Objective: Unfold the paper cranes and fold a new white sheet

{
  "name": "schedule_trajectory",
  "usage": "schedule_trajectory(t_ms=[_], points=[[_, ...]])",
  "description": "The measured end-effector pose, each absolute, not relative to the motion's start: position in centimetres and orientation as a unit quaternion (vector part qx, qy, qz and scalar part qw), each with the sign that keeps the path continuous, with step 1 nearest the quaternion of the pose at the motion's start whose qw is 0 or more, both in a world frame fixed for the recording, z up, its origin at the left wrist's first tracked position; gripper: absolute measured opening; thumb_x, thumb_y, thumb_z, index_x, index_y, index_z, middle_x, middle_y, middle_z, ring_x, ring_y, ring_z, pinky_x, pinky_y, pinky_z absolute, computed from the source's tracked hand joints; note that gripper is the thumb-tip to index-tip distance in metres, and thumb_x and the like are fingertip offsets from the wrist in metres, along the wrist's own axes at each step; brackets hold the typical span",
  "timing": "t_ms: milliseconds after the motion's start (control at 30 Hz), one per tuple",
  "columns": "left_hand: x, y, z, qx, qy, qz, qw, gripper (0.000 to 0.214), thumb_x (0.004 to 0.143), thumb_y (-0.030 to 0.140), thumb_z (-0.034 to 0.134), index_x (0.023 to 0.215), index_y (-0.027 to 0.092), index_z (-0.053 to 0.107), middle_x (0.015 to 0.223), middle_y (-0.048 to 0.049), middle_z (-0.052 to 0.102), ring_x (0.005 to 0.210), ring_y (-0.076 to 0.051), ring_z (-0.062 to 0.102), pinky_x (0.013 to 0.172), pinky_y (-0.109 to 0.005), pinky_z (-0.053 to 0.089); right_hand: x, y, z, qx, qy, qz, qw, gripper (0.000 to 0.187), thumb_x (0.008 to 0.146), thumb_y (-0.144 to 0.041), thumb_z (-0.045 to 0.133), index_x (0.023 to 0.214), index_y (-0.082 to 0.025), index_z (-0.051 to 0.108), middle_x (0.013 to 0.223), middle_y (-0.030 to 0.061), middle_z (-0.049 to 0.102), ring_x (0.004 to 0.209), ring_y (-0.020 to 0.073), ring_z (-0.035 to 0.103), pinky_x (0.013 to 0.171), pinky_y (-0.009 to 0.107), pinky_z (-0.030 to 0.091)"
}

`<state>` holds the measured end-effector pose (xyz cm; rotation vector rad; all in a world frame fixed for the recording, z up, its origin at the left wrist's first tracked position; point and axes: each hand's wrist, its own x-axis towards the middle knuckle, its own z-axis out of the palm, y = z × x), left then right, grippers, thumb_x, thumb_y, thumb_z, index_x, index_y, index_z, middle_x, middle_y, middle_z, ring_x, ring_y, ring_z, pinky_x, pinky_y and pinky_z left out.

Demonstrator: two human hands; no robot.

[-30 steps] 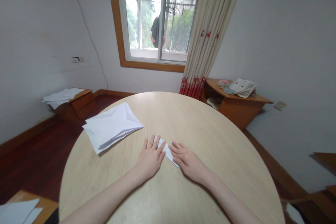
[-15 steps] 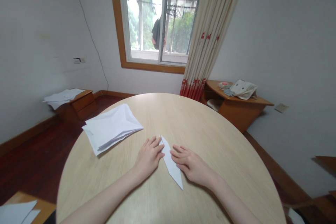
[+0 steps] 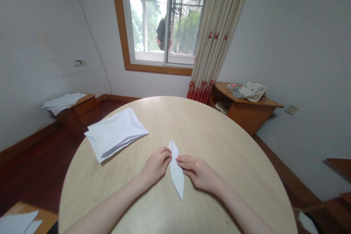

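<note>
**Turning a narrow folded paper between 2 hands**

Resting at the middle of the round table (image 3: 219, 131), a narrow, pointed piece of folded white paper (image 3: 177, 173) is flanked by both hands. The left hand (image 3: 156, 164) is curled, with its fingertips (image 3: 168, 153) brought against the paper's left edge; whether the edge is pinched or only touched cannot be told. The right hand (image 3: 199, 171) is laid low with its fingers (image 3: 183, 161) stretched toward the right edge, touching it or just beside it.

Compared with 1 second ago, much more of the paper is uncovered: it was then mostly hidden beneath 2 flat, spread hands pressing down. Half a second ago the hands had been drawn apart and the strip lay slanted, its near point aimed to the right. Now it has been swung closer to straight, with 1 point aimed at the window (image 3: 161, 18) and the other at the person. The pressing appears finished, and the piece is judged to be lined up for further handling.

Farther left on the table, a stack of folded white sheets (image 3: 116, 133) lies well apart from the hands. Beyond the table, more paper is seen on a low wooden cabinet (image 3: 82, 108) at the left wall, and a cloth bag (image 3: 252, 90) rests on a side table by the curtain (image 3: 216, 36)
</note>
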<state>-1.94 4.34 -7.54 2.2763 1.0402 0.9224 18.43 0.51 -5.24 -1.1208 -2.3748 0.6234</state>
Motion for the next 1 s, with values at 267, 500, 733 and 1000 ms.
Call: schedule_trajectory(t_ms=[267, 500, 733, 1000], points=[[-3.2, 4.4, -5.8, 0.867, 0.329, 0.271, 0.258, 0.031, 0.072, 0.002, 0.047, 0.095, 0.019, 0.059, 0.102, -0.0055, 0.06, 0.098, -0.019, 0.058, 0.09, -0.031, 0.046, 18.4, 0.4, -5.0, -0.407, -0.863, 0.208, 0.216, 0.046, 0.085, -0.011, 0.053, 0.128, -0.026, 0.057, 0.131, 0.0055, 0.059, 0.123, 0.0224, 0.054, 0.105, 0.043, 0.042], [-3.7, 4.1, -4.7, 0.88, 0.311, 0.222, 0.281, 0.033, 0.071, 0.012, 0.058, 0.103, 0.02, 0.054, 0.112, -0.0072, 0.054, 0.106, -0.023, 0.053, 0.097, -0.036, 0.043, 18.5, 0.6, -5.1, -0.405, -0.861, 0.215, 0.218, 0.042, 0.089, -0.015, 0.052, 0.128, -0.028, 0.058, 0.13, 0.0039, 0.06, 0.123, 0.0211, 0.053, 0.106, 0.041, 0.041], [-3.8, 4.2, -4.9, 0.88, 0.307, 0.231, 0.279, 0.024, 0.078, 0.018, 0.06, 0.102, 0.019, 0.055, 0.112, -0.0066, 0.055, 0.106, -0.021, 0.053, 0.096, -0.034, 0.042, 18.3, 0.5, -4.9, -0.417, -0.854, 0.221, 0.22, 0.034, 0.093, -0.021, 0.047, 0.124, -0.029, 0.061, 0.127, 0.0044, 0.063, 0.12, 0.0204, 0.056, 0.103, 0.041, 0.044], [-3.7, 4.4, -5.6, 0.881, 0.301, 0.246, 0.269, 0.016, 0.083, 0.019, 0.059, 0.099, 0.02, 0.058, 0.106, -0.0045, 0.057, 0.1, -0.019, 0.055, 0.091, -0.03, 0.043, 18.2, 0.5, -5.1, -0.417, -0.852, 0.198, 0.246, 0.029, 0.092, -0.021, 0.049, 0.111, -0.026, 0.069, 0.114, 0.0039, 0.07, 0.108, 0.0194, 0.062, 0.096, 0.035, 0.048]])
